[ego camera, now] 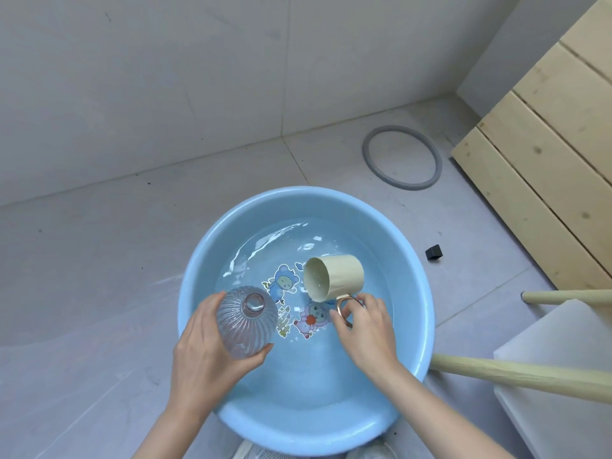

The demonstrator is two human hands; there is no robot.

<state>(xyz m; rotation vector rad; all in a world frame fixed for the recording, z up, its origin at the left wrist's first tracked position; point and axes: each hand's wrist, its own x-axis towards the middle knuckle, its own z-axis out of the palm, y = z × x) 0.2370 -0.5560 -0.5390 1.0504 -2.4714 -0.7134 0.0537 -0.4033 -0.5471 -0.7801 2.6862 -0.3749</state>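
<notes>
One glass [246, 321], one mug [334, 276]; water [265, 246] in basin [198, 260].

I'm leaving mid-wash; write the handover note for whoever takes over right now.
Left hand grips the ribbed clear glass over the near-left part of the blue basin.
Right hand holds the cream mug by its gold handle, tipped sideways, mouth leftward, over the water.
Done: both pieces are in hand over the basin.
Left: probably finish rinsing, then set both down outside it; how clean they are I cannot tell.
</notes>
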